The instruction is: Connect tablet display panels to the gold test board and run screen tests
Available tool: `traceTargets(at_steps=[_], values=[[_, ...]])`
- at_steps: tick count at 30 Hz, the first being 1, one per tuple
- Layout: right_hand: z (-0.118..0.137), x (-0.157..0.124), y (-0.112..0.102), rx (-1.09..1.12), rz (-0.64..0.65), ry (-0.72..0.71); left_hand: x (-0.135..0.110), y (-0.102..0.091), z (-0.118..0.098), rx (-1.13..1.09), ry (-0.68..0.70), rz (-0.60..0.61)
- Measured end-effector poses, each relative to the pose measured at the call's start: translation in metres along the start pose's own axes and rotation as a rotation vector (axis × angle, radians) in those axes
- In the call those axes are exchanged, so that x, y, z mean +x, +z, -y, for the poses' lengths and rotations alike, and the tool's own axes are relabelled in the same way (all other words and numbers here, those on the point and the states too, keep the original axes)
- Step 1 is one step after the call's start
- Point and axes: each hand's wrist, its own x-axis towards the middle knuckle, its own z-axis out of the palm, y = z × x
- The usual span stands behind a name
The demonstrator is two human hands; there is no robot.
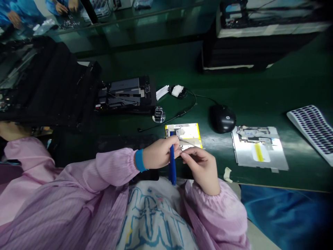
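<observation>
My left hand (158, 152), with a blue band at its wrist, is closed around a slim blue pry tool (172, 170). The tool stands nearly upright in the picture, its lower end toward my lap. My right hand (204, 166) pinches thumb and finger together beside the left fingertips; whatever lies between them is too small to make out. Just beyond both hands lies a flat white battery pack (194, 129) with yellow edges. A thin dark cable crosses its lower part, and my fingers hide its near edge.
A black mouse (223, 118), a metal plate with a circuit board (273, 152) and a white keyboard (313, 126) lie rightward. Ahead are a small counter (158, 113), a coiled cable (179, 92) and an opened device (127, 92). Dark stacks stand both sides. Another person's pink sleeve (31, 156) is left.
</observation>
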Motion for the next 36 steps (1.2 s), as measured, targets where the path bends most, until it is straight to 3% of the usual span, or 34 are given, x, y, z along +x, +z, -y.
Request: traceTargets(at_steps=[4,8,12,15,17,23,29,32,36], values=[[-0.006,0.002,0.007,0.146,-0.055,0.156,-0.001,-0.004,0.007,-0.098,-0.109,-0.035],[-0.012,0.001,0.016,0.159,-0.073,0.18,-0.006,-0.007,0.009,-0.163,-0.081,-0.036],[-0.015,-0.003,0.012,0.281,-0.063,0.214,-0.008,-0.002,0.01,0.052,-0.006,-0.097],[-0.013,-0.007,0.002,0.506,0.0,0.197,-0.005,0.004,0.009,0.178,0.015,-0.017],[-0.007,-0.009,-0.004,0.514,0.021,0.177,-0.002,0.008,0.007,0.176,0.018,0.053],[0.007,-0.008,-0.005,0.277,-0.002,0.151,0.001,0.004,0.001,0.043,-0.004,0.062],[-0.016,0.002,0.007,-0.272,-0.1,-0.176,0.003,-0.014,0.018,0.29,-0.07,-0.107],[-0.027,0.003,0.011,-0.461,-0.043,-0.287,0.008,-0.013,0.027,0.342,-0.071,-0.105],[-0.035,0.0,0.015,-0.598,0.017,-0.318,0.011,-0.008,0.032,0.357,-0.048,-0.111]])
